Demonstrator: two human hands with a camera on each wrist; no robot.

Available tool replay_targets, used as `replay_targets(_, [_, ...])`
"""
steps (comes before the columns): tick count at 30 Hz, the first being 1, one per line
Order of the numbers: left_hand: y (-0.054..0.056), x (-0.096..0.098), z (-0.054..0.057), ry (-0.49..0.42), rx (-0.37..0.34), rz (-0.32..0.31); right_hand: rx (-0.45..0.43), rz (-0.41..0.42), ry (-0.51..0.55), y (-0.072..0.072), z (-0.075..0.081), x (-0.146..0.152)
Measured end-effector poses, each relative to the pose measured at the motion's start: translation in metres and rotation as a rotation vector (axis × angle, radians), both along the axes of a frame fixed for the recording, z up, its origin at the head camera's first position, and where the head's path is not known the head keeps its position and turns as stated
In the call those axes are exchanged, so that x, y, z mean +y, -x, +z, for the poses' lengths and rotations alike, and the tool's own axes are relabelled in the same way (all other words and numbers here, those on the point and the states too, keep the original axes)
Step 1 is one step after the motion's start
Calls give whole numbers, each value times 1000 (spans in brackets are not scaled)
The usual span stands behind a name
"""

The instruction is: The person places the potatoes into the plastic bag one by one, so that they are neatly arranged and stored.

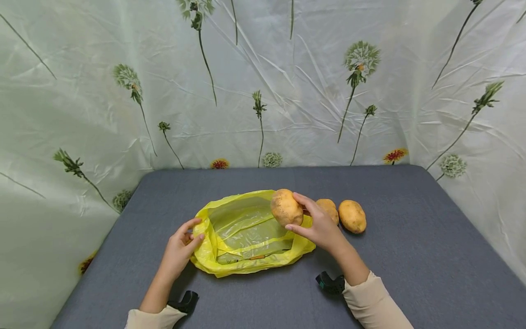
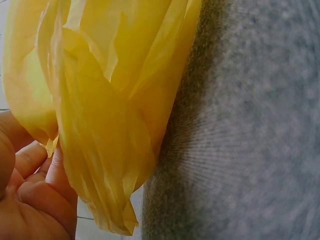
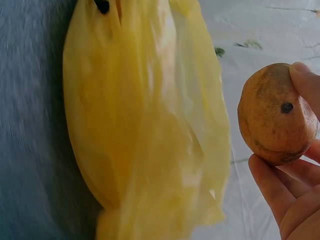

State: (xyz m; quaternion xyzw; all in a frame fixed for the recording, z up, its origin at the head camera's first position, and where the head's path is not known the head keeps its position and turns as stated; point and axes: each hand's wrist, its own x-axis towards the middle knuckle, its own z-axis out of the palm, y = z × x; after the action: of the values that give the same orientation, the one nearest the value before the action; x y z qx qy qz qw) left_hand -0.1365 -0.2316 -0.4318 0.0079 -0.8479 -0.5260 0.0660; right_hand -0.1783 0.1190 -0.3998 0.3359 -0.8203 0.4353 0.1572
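Potato [image 1: 286,208] grasped in the right hand [image 1: 322,227] above the right end of a bag [image 1: 207,255].
Likely firm and weighty, it suits a grip around its sides; foreshortening obscures its long axis. The left hand [image 1: 180,250] pinches the bag at its left end; presumably light and slippery, mouth upward, long axis left to right.
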Motion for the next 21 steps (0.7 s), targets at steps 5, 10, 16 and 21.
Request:
replay_targets(5, [0, 0, 0, 9, -3, -1, -4, 34, -3, 1, -6, -15])
replay_targets(10, [1, 0, 0, 0, -7, -5, -48, 58, 0, 3, -13, -29])
replay_targets(16, [1, 1, 0, -8, -9, -9, -93, 80, -21, 5, -23, -44])
replay_targets(21, [0, 0, 1, -20, -12, -14, -119, 100, -44, 5, -28, -56])
